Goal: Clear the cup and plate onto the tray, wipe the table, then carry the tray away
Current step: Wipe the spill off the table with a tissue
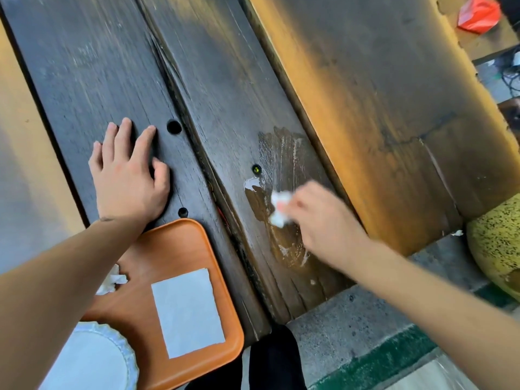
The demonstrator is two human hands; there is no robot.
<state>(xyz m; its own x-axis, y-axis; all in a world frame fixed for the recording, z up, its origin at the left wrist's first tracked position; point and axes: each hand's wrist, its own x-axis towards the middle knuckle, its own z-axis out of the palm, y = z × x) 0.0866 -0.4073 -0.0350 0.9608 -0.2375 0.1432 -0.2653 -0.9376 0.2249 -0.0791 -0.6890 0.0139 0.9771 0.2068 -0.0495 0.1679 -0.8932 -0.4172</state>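
Observation:
My right hand (320,220) pinches a crumpled white tissue (278,208) and presses it on a wet smear (281,164) on the dark wooden table (225,80). Flat on the table to the left, my left hand (129,175) rests with its fingers spread. An orange tray (174,243) sits at the table's near edge under my left forearm. On it lie a flat white paper napkin (188,311), a crumpled tissue (112,280) and a white scalloped plate (112,347) at the lower left. No cup is in view.
The table has wide plank gaps and a few round holes (174,126). A red bag (478,15) lies at the far right. A speckled yellow-green round object (498,243) stands at the right by the grey floor (365,319).

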